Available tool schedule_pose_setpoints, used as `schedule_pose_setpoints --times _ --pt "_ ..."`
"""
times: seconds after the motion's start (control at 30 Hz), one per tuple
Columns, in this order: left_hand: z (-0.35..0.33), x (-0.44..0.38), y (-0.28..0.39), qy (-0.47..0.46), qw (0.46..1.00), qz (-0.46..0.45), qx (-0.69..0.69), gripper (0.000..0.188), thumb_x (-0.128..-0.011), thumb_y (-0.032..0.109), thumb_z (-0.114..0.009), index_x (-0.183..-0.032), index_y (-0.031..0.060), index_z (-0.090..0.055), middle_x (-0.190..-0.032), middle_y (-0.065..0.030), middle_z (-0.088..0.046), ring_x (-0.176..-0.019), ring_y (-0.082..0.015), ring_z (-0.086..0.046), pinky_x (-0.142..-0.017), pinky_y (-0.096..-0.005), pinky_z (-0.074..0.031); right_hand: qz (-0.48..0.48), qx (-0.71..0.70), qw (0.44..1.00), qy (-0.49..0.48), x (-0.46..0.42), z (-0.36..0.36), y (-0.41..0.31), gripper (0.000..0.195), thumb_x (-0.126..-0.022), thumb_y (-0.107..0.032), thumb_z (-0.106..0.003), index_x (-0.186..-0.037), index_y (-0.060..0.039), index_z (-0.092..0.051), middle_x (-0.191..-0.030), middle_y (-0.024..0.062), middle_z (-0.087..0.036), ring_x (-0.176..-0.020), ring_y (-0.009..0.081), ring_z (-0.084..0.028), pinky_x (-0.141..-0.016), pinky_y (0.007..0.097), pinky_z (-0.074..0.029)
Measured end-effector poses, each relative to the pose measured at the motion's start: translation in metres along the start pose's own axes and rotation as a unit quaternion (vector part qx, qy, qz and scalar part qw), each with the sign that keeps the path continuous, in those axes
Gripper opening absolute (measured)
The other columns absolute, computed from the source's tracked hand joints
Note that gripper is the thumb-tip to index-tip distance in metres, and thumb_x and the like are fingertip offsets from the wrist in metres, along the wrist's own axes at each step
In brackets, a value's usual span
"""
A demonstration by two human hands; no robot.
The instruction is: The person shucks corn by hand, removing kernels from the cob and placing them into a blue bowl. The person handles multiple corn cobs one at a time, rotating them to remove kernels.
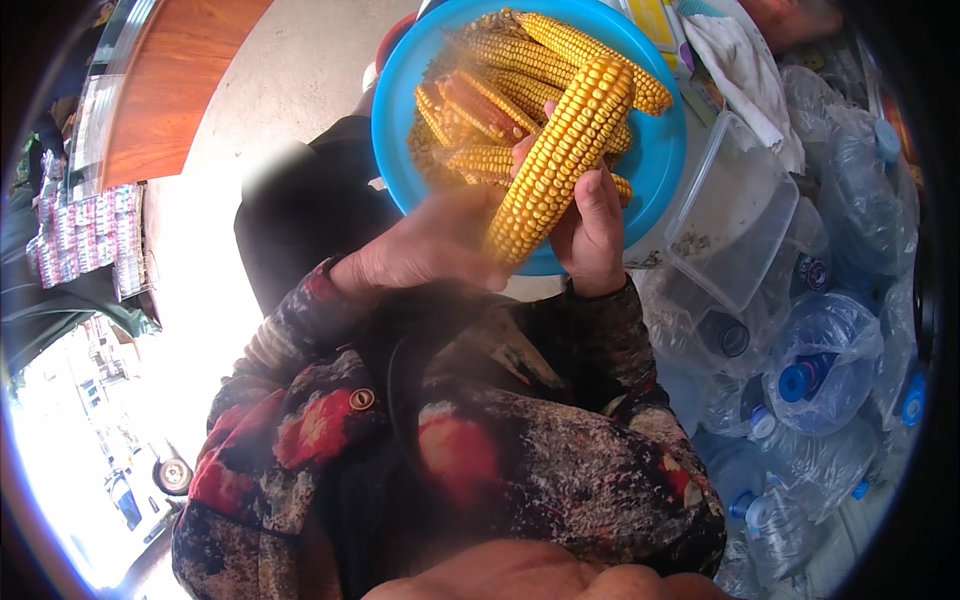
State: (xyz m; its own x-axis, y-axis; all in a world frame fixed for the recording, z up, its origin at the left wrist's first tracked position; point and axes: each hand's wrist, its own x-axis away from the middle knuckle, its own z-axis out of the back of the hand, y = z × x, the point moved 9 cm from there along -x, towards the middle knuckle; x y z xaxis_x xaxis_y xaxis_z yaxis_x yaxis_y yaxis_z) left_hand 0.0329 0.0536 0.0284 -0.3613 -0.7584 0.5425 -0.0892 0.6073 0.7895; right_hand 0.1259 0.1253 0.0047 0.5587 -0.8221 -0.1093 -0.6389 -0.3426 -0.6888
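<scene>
A large ear of dried yellow corn (566, 161) is held at a slant above a blue plastic basin (656, 169). My right hand (596, 232) grips it from the right, with its thumb in front and fingertips showing past the far side. At the lower end of the ear is my left hand (442, 240), blurred, with its fingers curled against the kernels. Several more ears lie in the basin, among them a whole ear (592, 56) near the far rim. One partly shelled cob (491, 109) shows its reddish core. Loose kernels (427, 161) lie around them.
To the right are a clear plastic container (739, 225), a white cloth (739, 82) and several empty plastic bottles (825, 360) in clear bags. A wooden panel (172, 82) stands at the upper left. Stacked packaged goods (90, 232) are beyond it.
</scene>
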Motion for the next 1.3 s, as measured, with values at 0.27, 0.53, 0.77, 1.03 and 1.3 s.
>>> schedule_pose_setpoints --times 0.27,0.53,0.77,1.03,1.3 --pt "0.008 -0.008 -0.006 0.031 0.992 -0.077 -0.094 0.082 -0.071 0.007 -0.085 -0.139 -0.0006 -0.041 -0.126 -0.0074 -0.052 -0.119 -0.0165 -0.049 -0.098 -0.0321 -0.043 0.014 -0.038 0.999 -0.024 -0.003 -0.011 -0.005 0.078 -0.101 -0.053 -0.047 -0.154 -0.0008 -0.022 -0.142 0.0234 -0.05 -0.111 0.0251 -0.059 -0.099 0.0388 -0.046" --pt "-0.005 -0.003 -0.005 -0.019 0.999 -0.041 0.018 0.068 -0.079 0.013 -0.075 -0.136 -0.0041 -0.042 -0.12 -0.0105 -0.055 -0.115 -0.018 -0.051 -0.098 -0.033 -0.044 0.015 -0.022 1.0 -0.01 -0.001 -0.008 -0.005 0.062 -0.105 -0.043 -0.041 -0.149 -0.0002 -0.033 -0.146 0.0251 -0.046 -0.112 0.0272 -0.061 -0.097 0.0409 -0.052" --pt "-0.017 0.001 -0.007 -0.091 0.995 -0.038 0.01 0.071 -0.086 0.025 -0.07 -0.143 -0.0044 -0.042 -0.132 -0.0103 -0.056 -0.124 -0.0184 -0.049 -0.106 -0.0332 -0.039 0.01 0.011 1.0 0.0 0.0 -0.012 -0.005 0.072 -0.101 -0.051 -0.048 -0.149 -0.0004 -0.03 -0.133 0.0241 -0.056 -0.102 0.0241 -0.062 -0.092 0.0373 -0.05" --pt "-0.016 0.002 -0.012 -0.115 0.993 -0.03 -0.001 0.05 -0.092 0.006 -0.063 -0.139 -0.0035 -0.048 -0.129 -0.0114 -0.062 -0.122 -0.0198 -0.056 -0.106 -0.0359 -0.043 -0.008 0.02 1.0 0.012 0.001 -0.013 -0.006 0.075 -0.097 -0.048 -0.056 -0.148 -0.0001 -0.029 -0.124 0.0222 -0.059 -0.098 0.0248 -0.062 -0.088 0.0373 -0.051" --pt "-0.009 0.002 -0.003 -0.077 0.995 -0.039 -0.049 0.037 -0.095 0.008 -0.063 -0.129 -0.0042 -0.058 -0.123 -0.0093 -0.065 -0.118 -0.0175 -0.058 -0.103 -0.0326 -0.045 0.034 0.042 0.998 0.026 -0.001 -0.003 -0.006 0.084 -0.092 -0.043 -0.066 -0.154 -0.0021 -0.024 -0.125 0.0192 -0.058 -0.1 0.0247 -0.062 -0.089 0.0385 -0.052"
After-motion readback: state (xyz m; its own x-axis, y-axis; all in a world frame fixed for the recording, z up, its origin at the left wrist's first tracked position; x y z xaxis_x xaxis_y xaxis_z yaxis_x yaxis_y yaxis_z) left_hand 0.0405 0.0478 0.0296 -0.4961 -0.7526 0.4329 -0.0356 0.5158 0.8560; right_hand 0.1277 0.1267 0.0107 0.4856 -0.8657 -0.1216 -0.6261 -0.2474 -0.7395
